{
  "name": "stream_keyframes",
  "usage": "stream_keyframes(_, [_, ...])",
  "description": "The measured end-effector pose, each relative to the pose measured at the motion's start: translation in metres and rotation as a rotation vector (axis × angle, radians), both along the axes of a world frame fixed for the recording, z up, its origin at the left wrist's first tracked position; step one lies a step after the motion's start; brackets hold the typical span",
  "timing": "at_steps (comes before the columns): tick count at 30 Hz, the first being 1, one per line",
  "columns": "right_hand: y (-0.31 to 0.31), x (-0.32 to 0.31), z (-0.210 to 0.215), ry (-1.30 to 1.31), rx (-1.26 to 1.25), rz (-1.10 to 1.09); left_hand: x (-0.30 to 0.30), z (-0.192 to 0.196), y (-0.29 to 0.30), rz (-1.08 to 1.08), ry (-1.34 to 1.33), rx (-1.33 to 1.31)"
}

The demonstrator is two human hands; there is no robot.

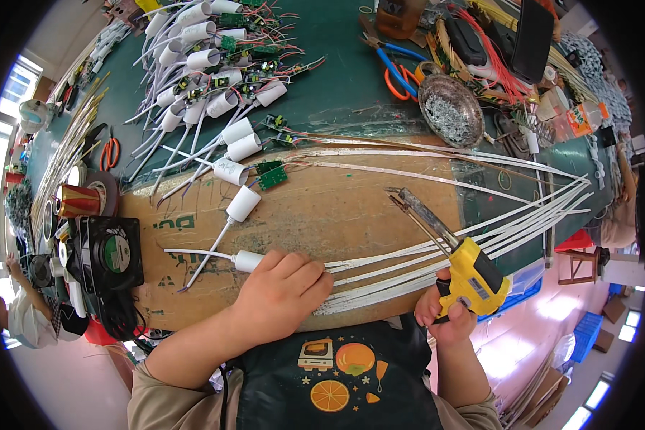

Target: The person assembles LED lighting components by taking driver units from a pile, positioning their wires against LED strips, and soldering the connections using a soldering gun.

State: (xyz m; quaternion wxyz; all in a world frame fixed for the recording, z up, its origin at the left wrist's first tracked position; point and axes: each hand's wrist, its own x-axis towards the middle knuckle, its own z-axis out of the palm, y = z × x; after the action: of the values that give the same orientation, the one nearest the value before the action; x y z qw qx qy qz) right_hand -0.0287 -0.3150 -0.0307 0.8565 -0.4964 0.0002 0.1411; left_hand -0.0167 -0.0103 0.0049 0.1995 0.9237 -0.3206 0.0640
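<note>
Firmly, a yellow soldering gun [471, 276] is gripped in the closed right hand [446, 312], its tip raised over the board [337, 215]. White strips [408, 265] are pressed down beside a white cap [248, 260] by the flattened left hand [283, 290].

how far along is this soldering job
Looks early. Nothing clearly finished shows. In hand: left hand presses a white capsule against strip ends, while the right hand grips the yellow soldering gun, raised. Left: a large capsule pile waits.
</note>
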Motion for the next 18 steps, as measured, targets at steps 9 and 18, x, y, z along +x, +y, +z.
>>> stream_keyframes(9, [0.001, 0.0, 0.0, 0.002, -0.001, 0.012, 0.003, -0.007, -0.002, 0.128, 0.102, -0.187])
stream_keyframes(18, [0.001, 0.0, 0.001, 0.0, -0.001, 0.011, 0.01, -0.009, 0.001, 0.266, -0.005, -0.14])
